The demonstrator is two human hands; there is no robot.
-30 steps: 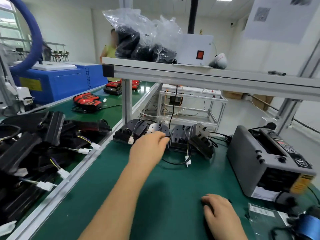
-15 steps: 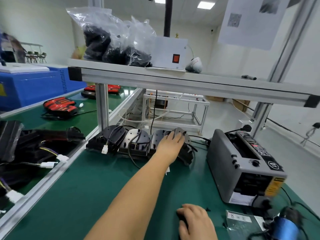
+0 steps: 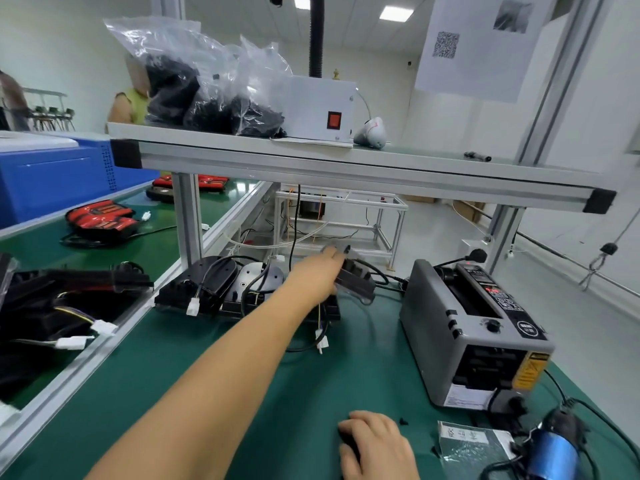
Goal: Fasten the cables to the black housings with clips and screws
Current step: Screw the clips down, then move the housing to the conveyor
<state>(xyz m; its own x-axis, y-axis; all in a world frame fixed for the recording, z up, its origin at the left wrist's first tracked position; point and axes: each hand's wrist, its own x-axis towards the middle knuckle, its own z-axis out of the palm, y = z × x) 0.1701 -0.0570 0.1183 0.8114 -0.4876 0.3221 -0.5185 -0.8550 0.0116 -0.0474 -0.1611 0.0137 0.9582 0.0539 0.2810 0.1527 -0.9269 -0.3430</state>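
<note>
A row of black housings [image 3: 211, 285] with cables lies at the far edge of the green mat [image 3: 242, 393]. My left hand [image 3: 318, 271] reaches across the mat and grips the rightmost black housing [image 3: 358, 280], which is tilted up off the row and blurred. Its cable with a white connector [image 3: 322, 341] hangs down onto the mat. My right hand [image 3: 377, 445] rests on the mat near the front edge, fingers curled down over something dark that I cannot make out. A small black clip [image 3: 402, 420] lies just beyond it.
A grey tape dispenser [image 3: 474, 334] stands at the right. In the front right corner are a plastic bag [image 3: 467, 445] and a blue electric screwdriver [image 3: 554, 452]. More black housings [image 3: 52, 306] fill the left belt. An overhead shelf [image 3: 346, 168] carries bags of black parts.
My left hand moved right along the row of housings, took hold of the rightmost one and tipped it up. My right hand stayed in place on the mat.
</note>
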